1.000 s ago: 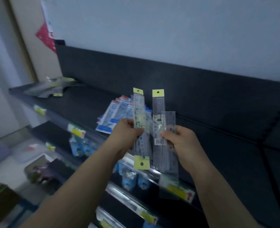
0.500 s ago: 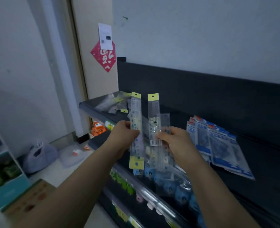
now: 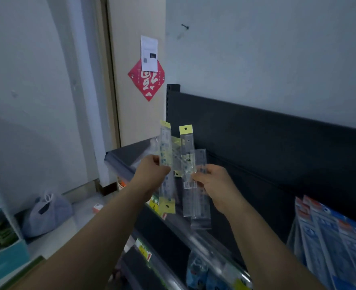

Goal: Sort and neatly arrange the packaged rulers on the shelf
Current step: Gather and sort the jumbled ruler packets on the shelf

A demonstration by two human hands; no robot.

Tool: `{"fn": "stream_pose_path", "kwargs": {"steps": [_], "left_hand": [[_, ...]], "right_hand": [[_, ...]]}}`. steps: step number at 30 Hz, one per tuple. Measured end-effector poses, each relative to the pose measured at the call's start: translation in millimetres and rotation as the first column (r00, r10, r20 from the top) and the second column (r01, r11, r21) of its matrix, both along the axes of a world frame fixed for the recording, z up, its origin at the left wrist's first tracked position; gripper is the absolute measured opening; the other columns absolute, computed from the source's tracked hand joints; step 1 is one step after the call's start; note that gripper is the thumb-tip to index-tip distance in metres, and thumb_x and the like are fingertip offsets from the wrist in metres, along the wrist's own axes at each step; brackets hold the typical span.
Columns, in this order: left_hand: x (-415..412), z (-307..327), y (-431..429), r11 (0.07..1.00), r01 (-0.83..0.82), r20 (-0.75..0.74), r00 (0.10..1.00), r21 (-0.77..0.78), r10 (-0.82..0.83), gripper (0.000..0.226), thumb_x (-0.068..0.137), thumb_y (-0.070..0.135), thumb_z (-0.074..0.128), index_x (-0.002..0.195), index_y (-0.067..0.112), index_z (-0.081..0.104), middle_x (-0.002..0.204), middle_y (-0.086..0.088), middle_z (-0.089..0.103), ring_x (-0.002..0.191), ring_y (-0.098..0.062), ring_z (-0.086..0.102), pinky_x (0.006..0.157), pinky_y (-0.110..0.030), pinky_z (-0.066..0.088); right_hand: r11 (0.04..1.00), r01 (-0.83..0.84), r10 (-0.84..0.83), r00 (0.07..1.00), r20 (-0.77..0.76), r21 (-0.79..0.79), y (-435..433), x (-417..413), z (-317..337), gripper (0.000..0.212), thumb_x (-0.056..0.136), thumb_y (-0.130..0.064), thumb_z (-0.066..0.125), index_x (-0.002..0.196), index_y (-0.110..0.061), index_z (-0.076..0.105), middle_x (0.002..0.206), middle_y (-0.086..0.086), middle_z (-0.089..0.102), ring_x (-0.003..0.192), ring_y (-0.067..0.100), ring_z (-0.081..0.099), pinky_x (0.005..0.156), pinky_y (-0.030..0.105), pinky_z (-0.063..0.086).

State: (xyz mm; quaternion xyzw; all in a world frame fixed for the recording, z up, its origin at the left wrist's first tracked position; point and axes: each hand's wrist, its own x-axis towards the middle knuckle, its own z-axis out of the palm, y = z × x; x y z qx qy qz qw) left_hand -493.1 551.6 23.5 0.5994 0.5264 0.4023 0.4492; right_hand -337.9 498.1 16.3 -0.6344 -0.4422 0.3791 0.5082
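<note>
From my feed, the dark shelf fills the frame from 3 o'clock to 6 o'clock, and both hands are raised in front of its left end, near frame centre. The left ruler packs stand nearly upright. They pass through the left hand and stick out of it toward 12 and 6 o'clock, with a yellow header at each end. Just beside them at 3 o'clock, with a narrow gap between, are the right ruler packs. These are also upright, with a yellow tab on top and a barcode sticker near the right hand.

Since half a second ago the view has swung left. The blue packs lay close beside the right hand then, and now sit well apart from it at 4 o'clock, against the frame edge. The red diamond sign has come in toward 12 o'clock. The hands hold the same packs, spaced much as before.

Both forearms reach up from the bottom edge and converge. The left hand grips its packs at mid-length, fingers curled round the front. The right hand pinches its packs by their right edge, thumb toward the barcode.

A loose pile of clear packs lies on the shelf's left end behind the left hand. A plastic bag sits on the floor at 8 o'clock.
</note>
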Motion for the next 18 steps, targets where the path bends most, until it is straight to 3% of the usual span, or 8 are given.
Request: {"fn": "stream_pose_path", "kwargs": {"steps": [2, 6, 10, 14, 16, 18], "left_hand": [[2.8, 0.8, 28.1, 1.000, 0.008, -0.024, 1.000, 0.006, -0.008, 0.016, 0.088, 0.003, 0.058, 0.101, -0.004, 0.062, 0.083, -0.015, 0.060, 0.066, -0.020, 0.053, 0.059, -0.029, 0.042], [8.6, 1.7, 78.7, 0.998, 0.055, -0.046, 0.997, -0.007, -0.055, 0.017, 0.090, 0.001, 0.056, 0.106, 0.006, 0.060, 0.098, -0.008, 0.066, 0.078, -0.017, 0.063, 0.063, -0.026, 0.052], [10.4, 1.0, 128.4, 0.990, 0.144, -0.141, 0.980, 0.000, -0.142, 0.019, 0.089, 0.000, 0.054, 0.079, 0.016, 0.059, 0.091, -0.009, 0.066, 0.087, -0.026, 0.065, 0.082, -0.041, 0.055], [7.8, -0.9, 171.8, 0.966, 0.246, -0.327, 0.922, 0.081, -0.207, 0.009, 0.085, 0.004, 0.054, 0.086, 0.006, 0.063, 0.088, -0.014, 0.068, 0.078, -0.026, 0.064, 0.067, -0.034, 0.053], [6.1, -4.3, 187.8, 0.937, 0.322, -0.447, 0.864, 0.136, -0.232, 0.007, 0.087, 0.009, 0.056, 0.093, 0.008, 0.058, 0.084, -0.006, 0.060, 0.076, -0.021, 0.056, 0.058, -0.026, 0.042], [4.3, -9.0, 198.7, 0.902, 0.391, -0.529, 0.813, 0.184, -0.244, 0.019, 0.089, 0.013, 0.058, 0.107, 0.007, 0.055, 0.092, -0.001, 0.054, 0.077, -0.013, 0.050, 0.053, -0.019, 0.036]], "right_hand": [[1.000, 0.004, -0.004, 1.000, 0.000, -0.016, 27.9, 1.1, -1.5, 0.017, 0.085, -0.005, 0.062, 0.099, 0.003, 0.065, 0.083, 0.010, 0.062, 0.070, 0.017, 0.055, 0.065, 0.032, 0.048], [0.998, 0.042, -0.042, 0.999, 0.006, -0.051, 77.1, -2.4, -10.0, 0.010, 0.084, 0.000, 0.058, 0.092, -0.001, 0.064, 0.084, 0.012, 0.061, 0.071, 0.019, 0.056, 0.065, 0.033, 0.046], [0.989, 0.125, -0.122, 0.992, 0.034, -0.079, 122.0, -5.3, -19.1, 0.012, 0.082, 0.000, 0.056, 0.093, 0.001, 0.062, 0.087, 0.013, 0.059, 0.074, 0.021, 0.054, 0.065, 0.032, 0.045], [0.971, 0.224, -0.218, 0.973, 0.077, -0.081, 155.3, -9.7, -25.3, 0.019, 0.080, 0.002, 0.060, 0.098, 0.003, 0.060, 0.106, 0.012, 0.064, 0.091, 0.024, 0.062, 0.071, 0.036, 0.053], [0.969, 0.232, -0.211, 0.954, 0.215, -0.080, 160.9, -15.4, -25.5, 0.030, 0.080, -0.007, 0.063, 0.109, -0.004, 0.059, 0.113, 0.012, 0.064, 0.100, 0.026, 0.062, 0.086, 0.044, 0.055], [0.961, 0.252, -0.185, 0.891, 0.414, -0.113, 161.3, -19.6, -26.1, 0.045, 0.081, -0.020, 0.065, 0.123, -0.012, 0.050, 0.125, 0.009, 0.055, 0.114, 0.026, 0.054, 0.098, 0.045, 0.047]]}}
